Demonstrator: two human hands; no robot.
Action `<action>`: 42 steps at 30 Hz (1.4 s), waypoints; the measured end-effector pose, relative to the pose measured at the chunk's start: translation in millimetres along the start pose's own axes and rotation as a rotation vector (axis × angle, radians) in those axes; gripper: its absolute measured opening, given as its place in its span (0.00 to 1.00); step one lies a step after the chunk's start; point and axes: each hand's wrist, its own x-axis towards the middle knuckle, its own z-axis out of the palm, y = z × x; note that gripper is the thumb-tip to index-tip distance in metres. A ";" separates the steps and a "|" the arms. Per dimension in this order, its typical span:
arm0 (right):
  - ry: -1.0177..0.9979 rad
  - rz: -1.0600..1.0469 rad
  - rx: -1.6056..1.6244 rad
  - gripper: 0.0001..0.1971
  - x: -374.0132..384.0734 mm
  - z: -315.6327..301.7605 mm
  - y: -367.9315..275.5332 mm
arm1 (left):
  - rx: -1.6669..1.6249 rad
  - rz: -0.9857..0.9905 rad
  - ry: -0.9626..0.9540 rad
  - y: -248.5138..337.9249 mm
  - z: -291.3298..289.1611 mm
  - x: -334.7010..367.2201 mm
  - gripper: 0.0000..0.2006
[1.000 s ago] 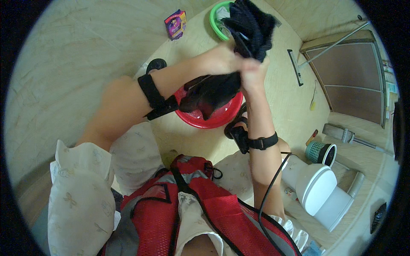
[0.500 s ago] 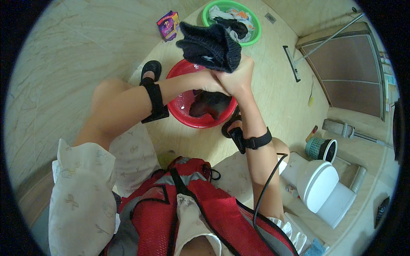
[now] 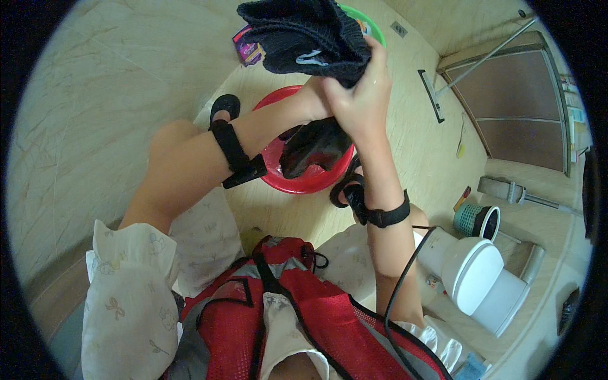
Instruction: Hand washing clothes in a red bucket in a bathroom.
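Note:
My right hand (image 3: 364, 95) grips a black knitted garment (image 3: 304, 35) with ribbed texture and a small pale mark, holding it up above the red basin (image 3: 303, 187). My left hand (image 3: 322, 99) is beside the right wrist, just under the knit; its fingers are mostly hidden behind the right hand. Below both hands, dark wet cloth (image 3: 313, 149) lies in the basin with some suds. Whether that cloth joins the raised garment cannot be seen.
Behind the garment stand a green basin (image 3: 373, 25) and a purple packet (image 3: 248, 49). A floor squeegee (image 3: 432, 95) lies to the right. Further right are a teal basket (image 3: 467, 218) and a white toilet (image 3: 475, 272). My shoes (image 3: 225, 106) flank the red basin.
Both hands and the black garment have risen and moved further away, and the garment looks more spread out. It now covers most of the green basin.

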 end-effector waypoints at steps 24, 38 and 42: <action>-0.002 0.407 0.289 0.44 -30.3 39.2 12.7 | -0.637 -0.161 0.350 29.0 3.2 -3.1 0.15; -0.150 0.677 0.650 0.10 -21.2 45.0 32.4 | -0.204 -0.029 -0.003 18.0 -25.7 16.9 0.15; -0.202 0.779 0.753 0.16 -20.0 33.0 20.9 | -0.093 -0.072 -0.098 22.7 -28.8 17.4 0.21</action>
